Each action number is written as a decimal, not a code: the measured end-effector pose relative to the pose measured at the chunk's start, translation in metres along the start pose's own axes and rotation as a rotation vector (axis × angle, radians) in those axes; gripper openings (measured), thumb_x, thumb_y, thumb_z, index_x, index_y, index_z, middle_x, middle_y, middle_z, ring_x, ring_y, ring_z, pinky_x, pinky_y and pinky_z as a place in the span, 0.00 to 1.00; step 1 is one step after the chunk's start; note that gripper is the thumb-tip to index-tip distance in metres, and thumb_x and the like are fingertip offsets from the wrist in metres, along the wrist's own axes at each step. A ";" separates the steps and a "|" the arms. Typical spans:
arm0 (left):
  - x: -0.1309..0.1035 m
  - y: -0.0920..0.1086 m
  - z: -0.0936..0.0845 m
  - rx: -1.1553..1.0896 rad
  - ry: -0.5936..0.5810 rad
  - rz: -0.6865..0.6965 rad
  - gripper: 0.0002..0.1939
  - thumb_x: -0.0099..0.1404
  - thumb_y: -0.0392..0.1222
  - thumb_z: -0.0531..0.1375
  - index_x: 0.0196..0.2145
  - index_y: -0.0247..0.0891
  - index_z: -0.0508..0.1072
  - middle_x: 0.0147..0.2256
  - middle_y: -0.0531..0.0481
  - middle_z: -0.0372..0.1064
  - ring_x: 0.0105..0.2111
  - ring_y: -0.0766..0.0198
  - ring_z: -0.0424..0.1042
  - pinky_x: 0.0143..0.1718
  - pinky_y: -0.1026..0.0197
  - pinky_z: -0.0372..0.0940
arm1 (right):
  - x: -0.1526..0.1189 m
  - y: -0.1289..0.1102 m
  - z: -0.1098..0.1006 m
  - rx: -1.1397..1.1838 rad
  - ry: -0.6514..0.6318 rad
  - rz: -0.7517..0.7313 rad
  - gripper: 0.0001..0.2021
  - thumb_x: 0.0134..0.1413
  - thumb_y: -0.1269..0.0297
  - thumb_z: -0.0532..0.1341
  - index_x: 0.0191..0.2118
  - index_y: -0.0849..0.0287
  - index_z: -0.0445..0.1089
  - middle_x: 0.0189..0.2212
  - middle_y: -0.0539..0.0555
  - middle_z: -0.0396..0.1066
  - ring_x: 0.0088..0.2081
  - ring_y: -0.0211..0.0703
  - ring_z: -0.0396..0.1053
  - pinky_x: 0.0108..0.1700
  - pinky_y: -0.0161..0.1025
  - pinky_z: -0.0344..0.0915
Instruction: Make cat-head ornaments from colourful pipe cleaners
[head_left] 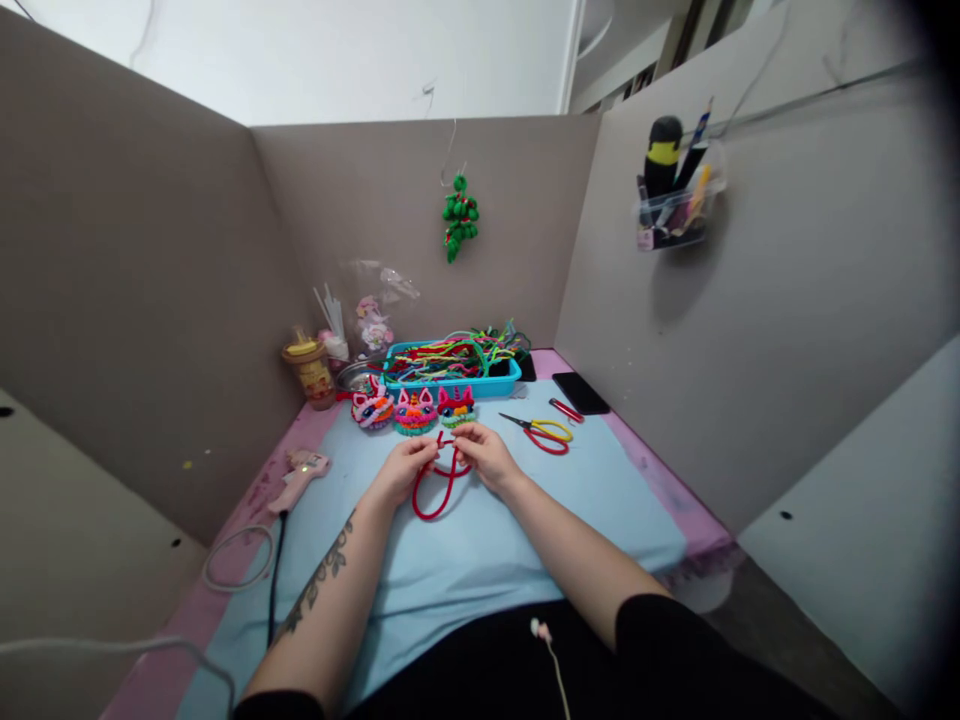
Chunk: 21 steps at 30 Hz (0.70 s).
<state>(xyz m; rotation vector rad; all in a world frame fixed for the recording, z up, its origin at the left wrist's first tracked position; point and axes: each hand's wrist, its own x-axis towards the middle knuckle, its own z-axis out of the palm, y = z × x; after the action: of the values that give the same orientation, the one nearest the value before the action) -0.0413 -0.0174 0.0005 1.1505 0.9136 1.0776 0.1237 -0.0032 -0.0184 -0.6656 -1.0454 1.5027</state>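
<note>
A red cord [430, 516] hangs in loops between my two hands, low over the light blue cloth [495, 560]. My left hand [407, 468] pinches one part of it, and a short end sticks up past the fingertips. On the other side my right hand [486, 458] is closed on another part of the same cord. Just beyond my fingers stand three colourful knotted unicorn heads: one on the left [373, 408], one in the middle [415, 411] and one on the right [457, 407].
Behind them is a blue basket [452, 387] of coloured cords. Scissors [551, 432], a red cutter [566, 410] and a phone [581, 393] lie to the right. At left are a pink glue gun [298, 482] with its cable and a drink cup [311, 375]. Grey partitions [420, 220] surround the table.
</note>
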 end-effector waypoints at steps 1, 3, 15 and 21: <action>-0.001 -0.001 0.001 0.016 -0.020 0.003 0.12 0.50 0.45 0.65 0.27 0.31 0.73 0.19 0.53 0.63 0.18 0.73 0.58 0.20 0.68 0.53 | -0.001 0.001 0.001 -0.014 -0.004 -0.017 0.13 0.39 0.64 0.67 0.35 0.59 0.70 0.18 0.44 0.67 0.17 0.31 0.63 0.21 0.29 0.60; -0.002 -0.002 0.003 0.038 -0.061 0.001 0.12 0.51 0.44 0.65 0.27 0.31 0.73 0.19 0.53 0.64 0.18 0.72 0.58 0.21 0.68 0.52 | -0.001 0.002 0.003 -0.033 -0.003 -0.041 0.15 0.39 0.64 0.67 0.37 0.58 0.69 0.20 0.44 0.68 0.18 0.31 0.64 0.22 0.30 0.61; -0.002 -0.007 0.009 0.094 -0.088 -0.030 0.14 0.50 0.47 0.65 0.27 0.33 0.70 0.19 0.55 0.63 0.18 0.73 0.58 0.21 0.68 0.51 | -0.001 0.004 -0.002 -0.146 0.000 -0.034 0.14 0.40 0.62 0.66 0.35 0.61 0.70 0.18 0.47 0.69 0.19 0.33 0.65 0.25 0.32 0.63; -0.001 -0.009 0.007 0.140 -0.078 -0.027 0.15 0.51 0.48 0.64 0.27 0.33 0.68 0.17 0.56 0.62 0.17 0.73 0.57 0.21 0.68 0.49 | 0.000 0.008 -0.004 -0.194 -0.021 -0.041 0.14 0.40 0.61 0.65 0.36 0.61 0.70 0.19 0.47 0.70 0.20 0.33 0.65 0.26 0.33 0.63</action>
<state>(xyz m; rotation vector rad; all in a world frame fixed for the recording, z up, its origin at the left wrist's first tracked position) -0.0337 -0.0206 -0.0071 1.2825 0.9523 0.9525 0.1233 -0.0024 -0.0270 -0.7609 -1.2244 1.3867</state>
